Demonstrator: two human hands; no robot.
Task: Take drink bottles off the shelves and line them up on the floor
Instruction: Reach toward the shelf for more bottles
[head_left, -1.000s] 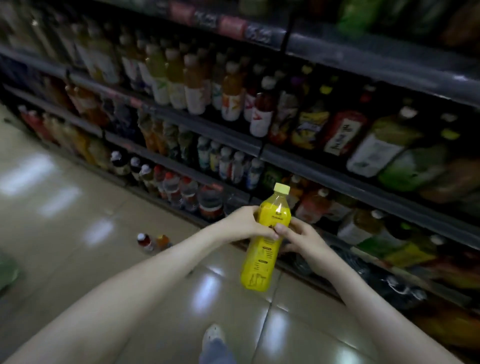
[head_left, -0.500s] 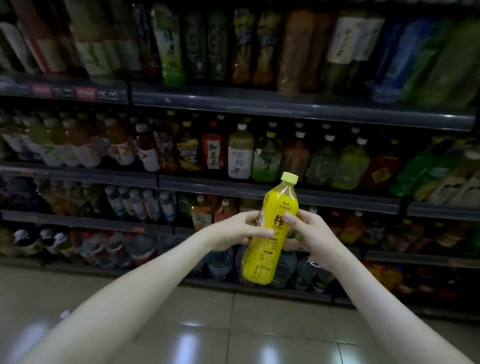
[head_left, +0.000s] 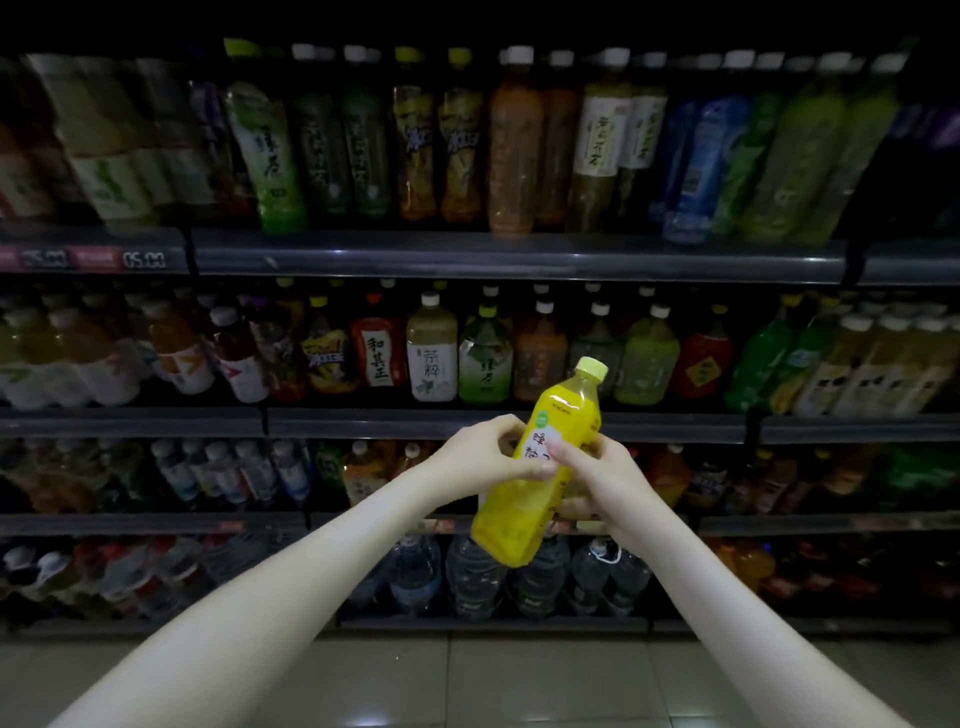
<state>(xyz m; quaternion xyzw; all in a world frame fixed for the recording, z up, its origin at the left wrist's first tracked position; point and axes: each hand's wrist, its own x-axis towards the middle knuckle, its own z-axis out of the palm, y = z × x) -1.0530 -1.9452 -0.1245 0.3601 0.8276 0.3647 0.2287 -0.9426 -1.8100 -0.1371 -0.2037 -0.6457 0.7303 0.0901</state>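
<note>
Left grip (head_left: 485, 457) clamped on the yellow bottle (head_left: 519, 519) from the left, thumb across the label. Held tilted between both grips, cap above and rightward, base below. Right grip (head_left: 597, 480) clamped on the right side. Stocked shelves (head_left: 467, 423) beyond.

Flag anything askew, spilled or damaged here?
Nothing stands out. Bottle tilts only because left hand and right hand hold it, cap on. Shelf rows orderly; no spill on floor.
</note>
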